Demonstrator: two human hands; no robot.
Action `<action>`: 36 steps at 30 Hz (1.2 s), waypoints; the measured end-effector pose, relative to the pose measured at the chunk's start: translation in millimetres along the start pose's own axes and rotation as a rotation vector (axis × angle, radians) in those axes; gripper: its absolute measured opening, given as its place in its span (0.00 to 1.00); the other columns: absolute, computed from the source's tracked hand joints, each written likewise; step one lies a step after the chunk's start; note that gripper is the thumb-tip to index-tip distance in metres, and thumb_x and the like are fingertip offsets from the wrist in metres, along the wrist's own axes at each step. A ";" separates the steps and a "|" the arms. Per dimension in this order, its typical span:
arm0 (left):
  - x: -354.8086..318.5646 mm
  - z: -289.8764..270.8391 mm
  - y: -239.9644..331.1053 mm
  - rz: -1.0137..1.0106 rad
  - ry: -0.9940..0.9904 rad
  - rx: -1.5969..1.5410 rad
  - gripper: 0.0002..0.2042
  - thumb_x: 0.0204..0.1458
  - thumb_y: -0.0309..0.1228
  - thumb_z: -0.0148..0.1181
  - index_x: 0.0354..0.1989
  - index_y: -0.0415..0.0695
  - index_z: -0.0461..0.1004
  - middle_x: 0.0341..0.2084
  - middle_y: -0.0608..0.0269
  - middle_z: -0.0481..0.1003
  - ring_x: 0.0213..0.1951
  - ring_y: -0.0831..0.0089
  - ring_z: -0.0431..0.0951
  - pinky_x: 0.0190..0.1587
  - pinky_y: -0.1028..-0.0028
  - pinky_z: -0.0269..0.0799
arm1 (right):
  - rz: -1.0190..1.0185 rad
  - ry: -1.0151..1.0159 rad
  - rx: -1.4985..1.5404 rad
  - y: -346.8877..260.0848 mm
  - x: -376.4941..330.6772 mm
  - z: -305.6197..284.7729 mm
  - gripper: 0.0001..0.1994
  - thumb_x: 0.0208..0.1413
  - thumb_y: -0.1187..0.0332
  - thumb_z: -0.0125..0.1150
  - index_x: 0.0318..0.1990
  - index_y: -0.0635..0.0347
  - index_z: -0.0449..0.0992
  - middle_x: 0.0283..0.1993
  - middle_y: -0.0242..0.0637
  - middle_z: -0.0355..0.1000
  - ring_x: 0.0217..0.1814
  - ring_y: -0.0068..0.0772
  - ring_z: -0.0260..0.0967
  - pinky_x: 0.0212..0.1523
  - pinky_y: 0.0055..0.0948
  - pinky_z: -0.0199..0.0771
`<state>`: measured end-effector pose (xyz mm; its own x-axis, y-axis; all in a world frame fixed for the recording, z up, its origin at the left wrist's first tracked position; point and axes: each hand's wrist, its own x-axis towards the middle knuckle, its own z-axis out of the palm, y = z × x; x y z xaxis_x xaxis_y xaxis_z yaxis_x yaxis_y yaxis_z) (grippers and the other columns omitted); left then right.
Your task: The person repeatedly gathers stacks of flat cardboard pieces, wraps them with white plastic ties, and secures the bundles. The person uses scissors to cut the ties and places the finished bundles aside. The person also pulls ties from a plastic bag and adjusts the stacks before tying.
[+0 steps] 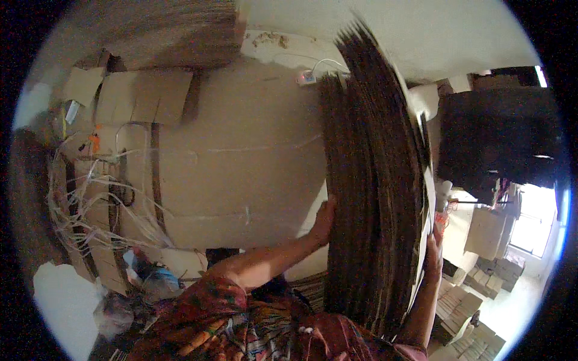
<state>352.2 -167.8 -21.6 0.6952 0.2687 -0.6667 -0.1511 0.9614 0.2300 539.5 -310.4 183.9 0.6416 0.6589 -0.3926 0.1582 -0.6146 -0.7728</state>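
Note:
A thick stack of flattened cardboard sheets stands on edge in front of me, leaning slightly with its edges fanned at the far end. My left hand presses on the stack's left side, its fingers partly hidden by it. On the opposite side, my right hand grips the outer sheet, so the stack is held between both palms. To the left lies a broad cardboard surface, crossed by two thin clear plastic strings.
Tangled clear string hangs at the left, near an orange-handled tool. A white power socket with a cable sits beyond the surface. Plastic bags lie at lower left. Flattened cartons are piled at the right, near a bright window.

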 end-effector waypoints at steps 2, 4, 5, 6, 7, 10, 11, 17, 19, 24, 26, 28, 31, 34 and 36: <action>-14.5 2.7 -19.2 -0.035 0.068 0.058 0.31 0.53 0.55 0.38 0.49 0.34 0.58 0.44 0.50 0.65 0.44 0.64 0.66 0.47 0.65 0.63 | 0.039 -0.026 -0.049 19.7 -12.0 -16.2 0.39 0.43 0.45 0.53 0.56 0.68 0.59 0.51 0.42 0.64 0.51 0.33 0.61 0.53 0.30 0.57; -15.6 -10.8 -43.8 -0.022 0.061 0.191 0.32 0.52 0.56 0.38 0.48 0.33 0.59 0.43 0.48 0.65 0.44 0.62 0.66 0.47 0.65 0.63 | 0.046 -0.078 -0.054 23.5 -20.3 -19.7 0.37 0.46 0.44 0.52 0.56 0.67 0.59 0.53 0.40 0.62 0.53 0.32 0.58 0.53 0.32 0.57; 4.2 -33.8 -68.4 0.020 0.035 0.256 0.32 0.53 0.56 0.38 0.48 0.33 0.59 0.44 0.47 0.65 0.44 0.61 0.66 0.47 0.65 0.62 | 0.025 -0.070 0.002 21.6 -20.9 -12.9 0.38 0.46 0.44 0.52 0.56 0.67 0.58 0.53 0.41 0.61 0.53 0.33 0.58 0.54 0.32 0.57; 6.7 -37.6 -68.9 0.044 0.009 0.338 0.32 0.53 0.56 0.37 0.48 0.33 0.60 0.44 0.46 0.65 0.45 0.60 0.66 0.47 0.64 0.62 | 0.019 -0.048 0.071 26.7 -26.2 -5.0 0.38 0.47 0.43 0.52 0.57 0.68 0.58 0.54 0.42 0.61 0.54 0.34 0.58 0.54 0.32 0.56; 7.5 -40.1 -71.3 0.057 0.068 0.364 0.32 0.53 0.56 0.37 0.48 0.33 0.59 0.44 0.45 0.65 0.45 0.58 0.66 0.48 0.64 0.62 | 0.047 -0.003 0.031 34.7 -31.3 -2.4 0.36 0.48 0.44 0.51 0.56 0.68 0.59 0.52 0.43 0.63 0.53 0.34 0.59 0.53 0.32 0.58; -13.1 -28.4 -38.8 0.117 0.236 0.502 0.32 0.53 0.55 0.38 0.50 0.33 0.58 0.45 0.43 0.65 0.47 0.53 0.66 0.49 0.64 0.60 | 0.141 0.125 0.011 72.1 -42.5 12.6 0.35 0.49 0.46 0.51 0.54 0.69 0.61 0.50 0.44 0.64 0.52 0.34 0.61 0.52 0.32 0.60; -3.3 -37.7 -43.7 0.184 0.293 0.547 0.32 0.53 0.54 0.39 0.51 0.33 0.58 0.46 0.43 0.66 0.47 0.52 0.66 0.50 0.64 0.60 | 0.157 0.140 0.023 80.7 -37.4 22.0 0.34 0.49 0.46 0.51 0.54 0.68 0.61 0.50 0.44 0.64 0.51 0.34 0.61 0.52 0.32 0.60; -15.5 -48.9 15.2 0.246 0.304 0.977 0.33 0.52 0.53 0.42 0.55 0.35 0.56 0.48 0.43 0.66 0.51 0.53 0.65 0.54 0.63 0.57 | 0.248 0.157 0.226 171.1 -2.9 71.6 0.34 0.49 0.46 0.51 0.54 0.68 0.61 0.49 0.43 0.65 0.50 0.33 0.61 0.50 0.31 0.60; -13.9 -57.6 20.2 0.344 0.152 1.116 0.33 0.51 0.55 0.43 0.55 0.36 0.57 0.48 0.44 0.65 0.52 0.54 0.64 0.54 0.63 0.57 | 0.263 0.144 0.265 184.9 6.1 77.7 0.33 0.49 0.46 0.50 0.53 0.68 0.62 0.48 0.43 0.65 0.49 0.33 0.61 0.49 0.31 0.61; -0.9 -78.5 52.3 0.139 -0.104 1.664 0.33 0.45 0.53 0.52 0.55 0.43 0.60 0.52 0.46 0.62 0.54 0.50 0.61 0.55 0.58 0.57 | 0.310 0.131 0.327 205.8 11.7 78.2 0.33 0.49 0.47 0.50 0.53 0.68 0.62 0.47 0.42 0.65 0.47 0.32 0.62 0.47 0.30 0.61; -5.3 -65.2 72.3 0.081 -0.160 1.931 0.34 0.42 0.54 0.56 0.55 0.43 0.61 0.51 0.46 0.63 0.53 0.49 0.61 0.55 0.58 0.58 | 0.331 0.131 0.335 212.1 11.3 78.0 0.33 0.49 0.47 0.50 0.53 0.68 0.62 0.47 0.41 0.65 0.47 0.32 0.62 0.47 0.30 0.61; -16.7 -46.2 83.2 0.184 -0.116 1.974 0.35 0.42 0.55 0.55 0.54 0.42 0.61 0.48 0.45 0.65 0.52 0.49 0.63 0.55 0.60 0.59 | 0.347 0.136 0.352 218.2 12.9 78.4 0.32 0.50 0.47 0.50 0.53 0.68 0.62 0.46 0.41 0.65 0.46 0.31 0.62 0.46 0.30 0.61; -23.8 -19.8 100.3 -0.151 -0.130 1.389 0.35 0.46 0.57 0.49 0.54 0.40 0.60 0.53 0.46 0.61 0.55 0.52 0.60 0.56 0.61 0.57 | 0.366 0.130 0.357 222.3 21.0 76.2 0.32 0.50 0.47 0.50 0.52 0.68 0.63 0.46 0.41 0.66 0.45 0.31 0.62 0.45 0.30 0.62; 30.0 -103.4 46.4 0.070 -0.163 0.767 0.34 0.51 0.56 0.41 0.58 0.39 0.55 0.59 0.50 0.52 0.60 0.62 0.52 0.59 0.66 0.50 | 0.349 0.097 0.357 218.3 39.1 80.2 0.32 0.50 0.47 0.50 0.52 0.68 0.63 0.45 0.40 0.66 0.44 0.31 0.62 0.44 0.29 0.62; 30.2 -85.4 49.8 0.044 -0.104 0.960 0.35 0.52 0.56 0.39 0.60 0.39 0.50 0.60 0.53 0.49 0.62 0.64 0.48 0.61 0.67 0.45 | 0.360 0.107 0.373 225.4 37.4 78.6 0.31 0.50 0.47 0.50 0.52 0.68 0.63 0.44 0.40 0.66 0.44 0.30 0.63 0.43 0.29 0.62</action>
<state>305.6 -106.8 -90.8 0.7680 0.2523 -0.5886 0.4286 0.4804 0.7652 540.1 -390.2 -44.2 0.6819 0.3746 -0.6282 -0.3517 -0.5852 -0.7307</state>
